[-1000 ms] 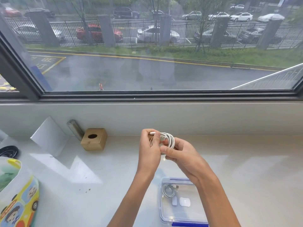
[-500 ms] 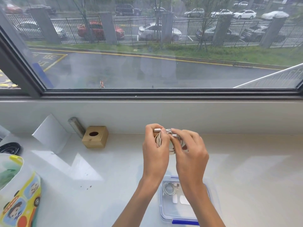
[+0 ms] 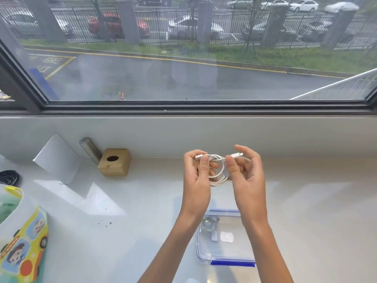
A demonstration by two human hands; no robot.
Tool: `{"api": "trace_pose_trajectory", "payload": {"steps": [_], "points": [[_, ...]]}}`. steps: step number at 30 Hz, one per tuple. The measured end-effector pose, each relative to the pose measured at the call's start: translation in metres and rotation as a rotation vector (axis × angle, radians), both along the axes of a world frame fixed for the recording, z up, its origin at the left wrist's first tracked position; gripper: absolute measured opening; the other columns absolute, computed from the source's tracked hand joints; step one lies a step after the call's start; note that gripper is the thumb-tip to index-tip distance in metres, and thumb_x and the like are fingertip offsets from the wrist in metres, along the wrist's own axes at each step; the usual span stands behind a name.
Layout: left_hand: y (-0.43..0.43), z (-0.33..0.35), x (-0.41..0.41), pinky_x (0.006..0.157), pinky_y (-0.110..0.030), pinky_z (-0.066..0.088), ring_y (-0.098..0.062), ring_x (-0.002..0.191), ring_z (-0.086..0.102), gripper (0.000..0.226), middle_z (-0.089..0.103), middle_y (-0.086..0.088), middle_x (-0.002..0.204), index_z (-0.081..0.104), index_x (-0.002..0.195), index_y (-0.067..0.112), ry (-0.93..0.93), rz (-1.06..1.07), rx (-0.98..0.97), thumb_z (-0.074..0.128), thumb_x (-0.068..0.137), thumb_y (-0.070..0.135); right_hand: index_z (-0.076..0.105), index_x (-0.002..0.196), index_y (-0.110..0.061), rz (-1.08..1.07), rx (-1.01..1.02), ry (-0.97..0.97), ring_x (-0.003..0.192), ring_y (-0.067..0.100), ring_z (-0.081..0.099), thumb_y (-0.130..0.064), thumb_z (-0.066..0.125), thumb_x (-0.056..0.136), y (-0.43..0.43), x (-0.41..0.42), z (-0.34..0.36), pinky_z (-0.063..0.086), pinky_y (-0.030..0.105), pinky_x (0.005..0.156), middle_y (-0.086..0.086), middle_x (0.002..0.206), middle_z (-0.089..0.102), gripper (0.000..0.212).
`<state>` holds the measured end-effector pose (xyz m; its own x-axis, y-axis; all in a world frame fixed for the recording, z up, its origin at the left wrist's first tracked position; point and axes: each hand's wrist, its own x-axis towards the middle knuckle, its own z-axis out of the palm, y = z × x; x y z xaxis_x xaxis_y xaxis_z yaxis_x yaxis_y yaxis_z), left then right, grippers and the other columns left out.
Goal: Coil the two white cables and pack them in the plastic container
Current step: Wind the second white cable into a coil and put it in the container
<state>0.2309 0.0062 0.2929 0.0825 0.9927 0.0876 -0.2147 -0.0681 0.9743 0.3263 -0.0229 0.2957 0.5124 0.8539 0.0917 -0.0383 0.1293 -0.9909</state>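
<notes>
Cables: 2 | coiled cable [image 3: 219, 172] in both hands | second cable [image 3: 208, 224] in container [image 3: 242, 255]

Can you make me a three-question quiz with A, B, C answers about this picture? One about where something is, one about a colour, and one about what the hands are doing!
1. Where is the plastic container?
A. On the ledge under the forearms
B. On the wooden block
C. Outside the window

2. What colour is the container's clip?
A. Red
B. Blue
C. Green

3. What is happening with the cable in the hands?
A. It lies flat on the ledge
B. It is held up as a coil by both hands
C. It is already in the container

Answers:
1. A: it sits on the white ledge below the arms.
2. B: the near edge has a blue clip.
3. B: the left hand and right hand pinch the coil above the ledge.
</notes>
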Motion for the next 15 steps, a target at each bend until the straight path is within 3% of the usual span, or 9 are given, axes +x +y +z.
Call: {"api": "trace_pose_trajectory", "payload": {"steps": [2,6,9,12,15], "points": [[-0.001,-0.007,-0.001,0.078,-0.04,0.054,-0.02,0.088,0.063,0.012,0.064,-0.022,0.106,0.048,0.111,0.017,-0.011,-0.046,-0.028,0.043,0.104,0.025,0.061,0.121,-0.028,0.108,-0.117,-0.013,0.095,0.009,0.069,-0.033,0.068,0.089,-0.005,0.008,-0.005,0.057,0.024,0.073,-0.003,0.104,0.072,0.033],[-0.01,-0.021,-0.001,0.078,-0.025,0.053,-0.02,0.095,0.065,0.015,0.066,-0.019,0.11,0.046,0.117,0.017,0.017,-0.167,-0.084,0.048,0.102,0.015,0.068,0.115,-0.027,0.159,-0.226,-0.019,0.089,0.009,0.071,-0.025,0.07,0.091,-0.019,0.024,-0.022,0.057,0.024,0.066,-0.006,0.101,0.076,0.025],[-0.016,-0.034,-0.003,0.088,-0.028,0.053,-0.016,0.102,0.066,0.031,0.068,-0.008,0.112,0.045,0.122,0.028,0.148,-0.254,-0.179,0.054,0.098,0.011,0.071,0.11,-0.025,0.143,-0.28,-0.001,0.079,0.009,0.07,-0.016,0.071,0.09,-0.028,0.034,-0.038,0.057,0.023,0.066,-0.005,0.091,0.077,0.021],[-0.023,-0.049,-0.003,0.087,-0.029,0.055,-0.016,0.095,0.071,0.04,0.068,-0.007,0.11,0.044,0.127,0.031,0.199,-0.267,-0.317,0.059,0.095,0.012,0.073,0.106,-0.023,0.119,-0.335,0.04,0.069,0.009,0.067,-0.012,0.07,0.091,-0.035,0.044,-0.057,0.057,0.022,0.067,-0.004,0.078,0.076,0.019],[-0.03,-0.068,-0.001,0.08,-0.032,0.058,-0.023,0.087,0.073,0.037,0.07,-0.013,0.102,0.052,0.123,0.022,0.235,-0.183,-0.368,0.064,0.091,0.006,0.073,0.103,-0.022,0.133,-0.381,0.121,0.071,0.009,0.071,-0.009,0.071,0.09,-0.042,0.052,-0.078,0.057,0.021,0.068,-0.002,0.078,0.078,0.019]]}}
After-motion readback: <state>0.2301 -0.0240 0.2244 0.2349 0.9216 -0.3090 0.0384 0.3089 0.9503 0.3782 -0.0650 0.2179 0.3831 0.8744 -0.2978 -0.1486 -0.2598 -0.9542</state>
